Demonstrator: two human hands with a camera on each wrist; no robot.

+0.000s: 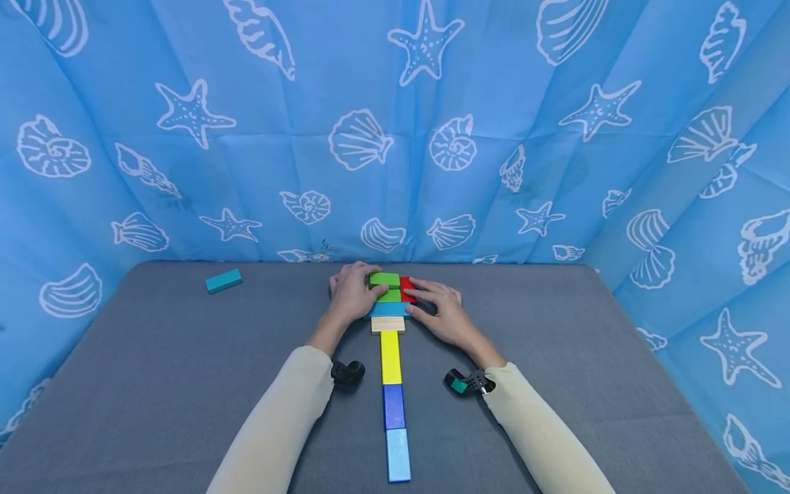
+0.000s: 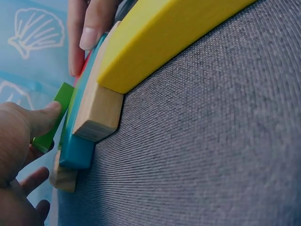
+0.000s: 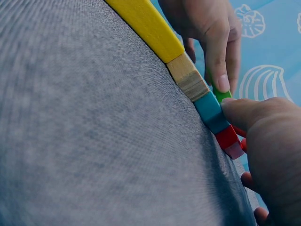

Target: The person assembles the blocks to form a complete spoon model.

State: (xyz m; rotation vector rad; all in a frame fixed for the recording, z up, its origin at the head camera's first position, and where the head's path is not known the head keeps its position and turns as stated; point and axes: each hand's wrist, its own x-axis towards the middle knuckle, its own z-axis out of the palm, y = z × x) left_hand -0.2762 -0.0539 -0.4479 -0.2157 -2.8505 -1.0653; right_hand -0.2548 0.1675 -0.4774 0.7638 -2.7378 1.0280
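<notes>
My left hand pinches a green block between thumb and fingers. In the left wrist view that green block is tilted and raised at the edge of the other blocks. Another green block lies below it, partly behind my left thumb. My right hand touches the red block with its fingertips, while its thumb rests at the right end of a teal block. The right wrist view shows the thumb against the teal block and fingers by the red block.
Toward me runs a line of blocks: plain wood, yellow, dark blue and light blue. A separate teal block lies at the table's far left. A shell-patterned blue curtain hangs behind the grey table.
</notes>
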